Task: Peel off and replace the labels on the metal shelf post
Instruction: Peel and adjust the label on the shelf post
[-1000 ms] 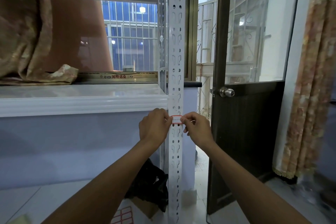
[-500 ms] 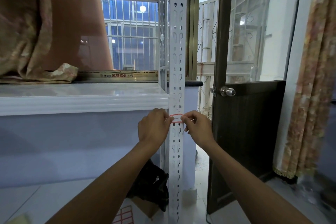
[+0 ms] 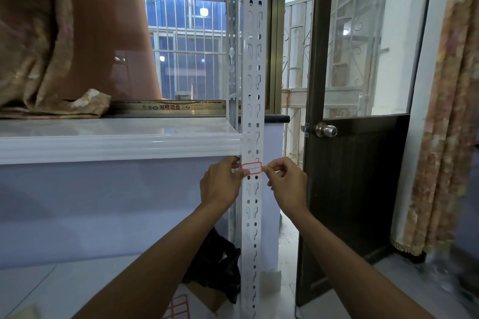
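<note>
Dusk-lit barred window [image 3: 186,52] behind white metal shelving. Left hand [image 3: 220,184] raised beside white perforated metal shelf post [image 3: 252,85], fingertips pinching left edge of small red-bordered white label [image 3: 251,167] lying across post face just below glossy white shelf board [image 3: 116,137]. Right hand [image 3: 287,184] pinching label's right edge. Sheet of red-bordered labels [image 3: 178,308] on floor below.

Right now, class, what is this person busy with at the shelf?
A person is working on a red-bordered label on the white metal shelf post, just below the shelf. The left hand touches the label's left end, the right hand pinches its right end. A sheet of labels lies on the floor below.
</note>
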